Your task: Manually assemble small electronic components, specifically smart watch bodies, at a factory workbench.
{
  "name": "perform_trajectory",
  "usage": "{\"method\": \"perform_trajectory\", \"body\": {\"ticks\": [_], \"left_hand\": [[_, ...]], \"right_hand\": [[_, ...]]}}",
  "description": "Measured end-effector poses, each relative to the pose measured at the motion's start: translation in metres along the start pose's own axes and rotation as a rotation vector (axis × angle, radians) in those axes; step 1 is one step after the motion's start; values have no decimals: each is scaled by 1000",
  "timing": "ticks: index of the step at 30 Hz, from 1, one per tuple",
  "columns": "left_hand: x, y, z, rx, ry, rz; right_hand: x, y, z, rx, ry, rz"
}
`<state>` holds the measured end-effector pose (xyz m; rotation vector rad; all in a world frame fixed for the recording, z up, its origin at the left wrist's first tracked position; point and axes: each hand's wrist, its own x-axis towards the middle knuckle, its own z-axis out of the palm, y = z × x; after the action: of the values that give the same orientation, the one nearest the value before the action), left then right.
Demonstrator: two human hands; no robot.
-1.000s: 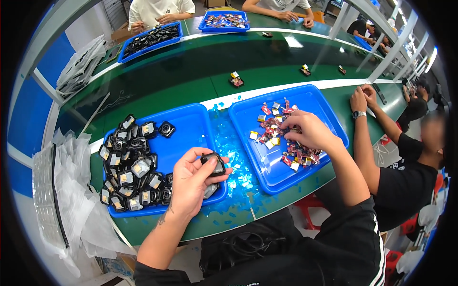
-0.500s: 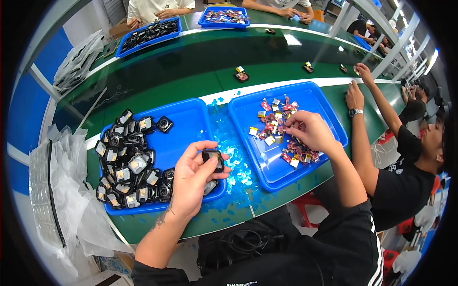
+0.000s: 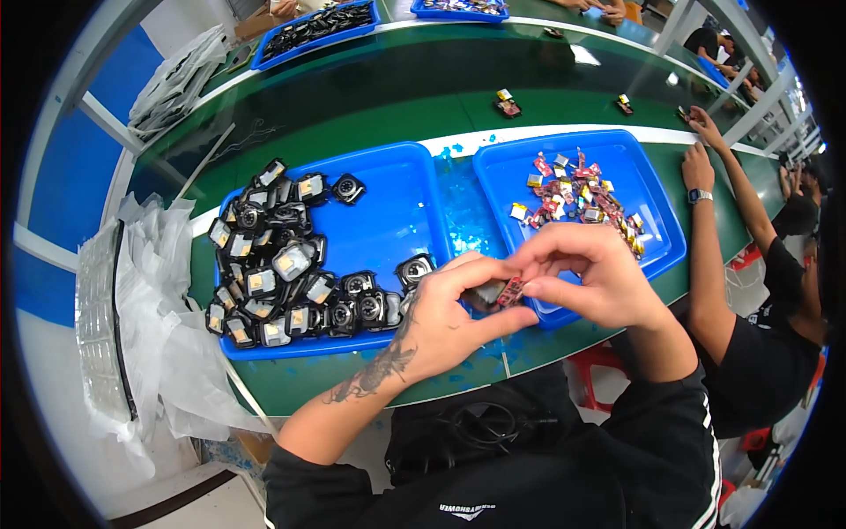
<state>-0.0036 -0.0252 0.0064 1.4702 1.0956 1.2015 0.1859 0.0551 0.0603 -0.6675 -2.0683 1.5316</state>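
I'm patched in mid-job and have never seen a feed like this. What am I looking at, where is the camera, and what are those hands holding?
There is no machine here: a person works with two bare hands. The one picture comes from a wide fisheye camera worn on that person's head, looking down, so straight edges bend near the rim and the forearms come in from the bottom.

The left hand and right hand meet just above the near edge of a green table. Together they pinch a small dark module with a small red part against it.

On the table sit two blue trays side by side. The left tray holds a pile of black modules; the right tray holds small red and silver parts. Clear plastic bags lie at the left. A co-worker's arm rests at the right.
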Motion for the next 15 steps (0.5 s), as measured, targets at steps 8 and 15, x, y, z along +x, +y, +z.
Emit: {"method": "perform_trajectory", "body": {"ticks": [8, 15], "left_hand": [[-3, -3, -12, -257, 157, -129], [-6, -3, -8, -102, 129, 1]], "right_hand": [[-2, 20, 16, 289, 113, 187], [2, 11, 22, 372, 186, 125]]}}
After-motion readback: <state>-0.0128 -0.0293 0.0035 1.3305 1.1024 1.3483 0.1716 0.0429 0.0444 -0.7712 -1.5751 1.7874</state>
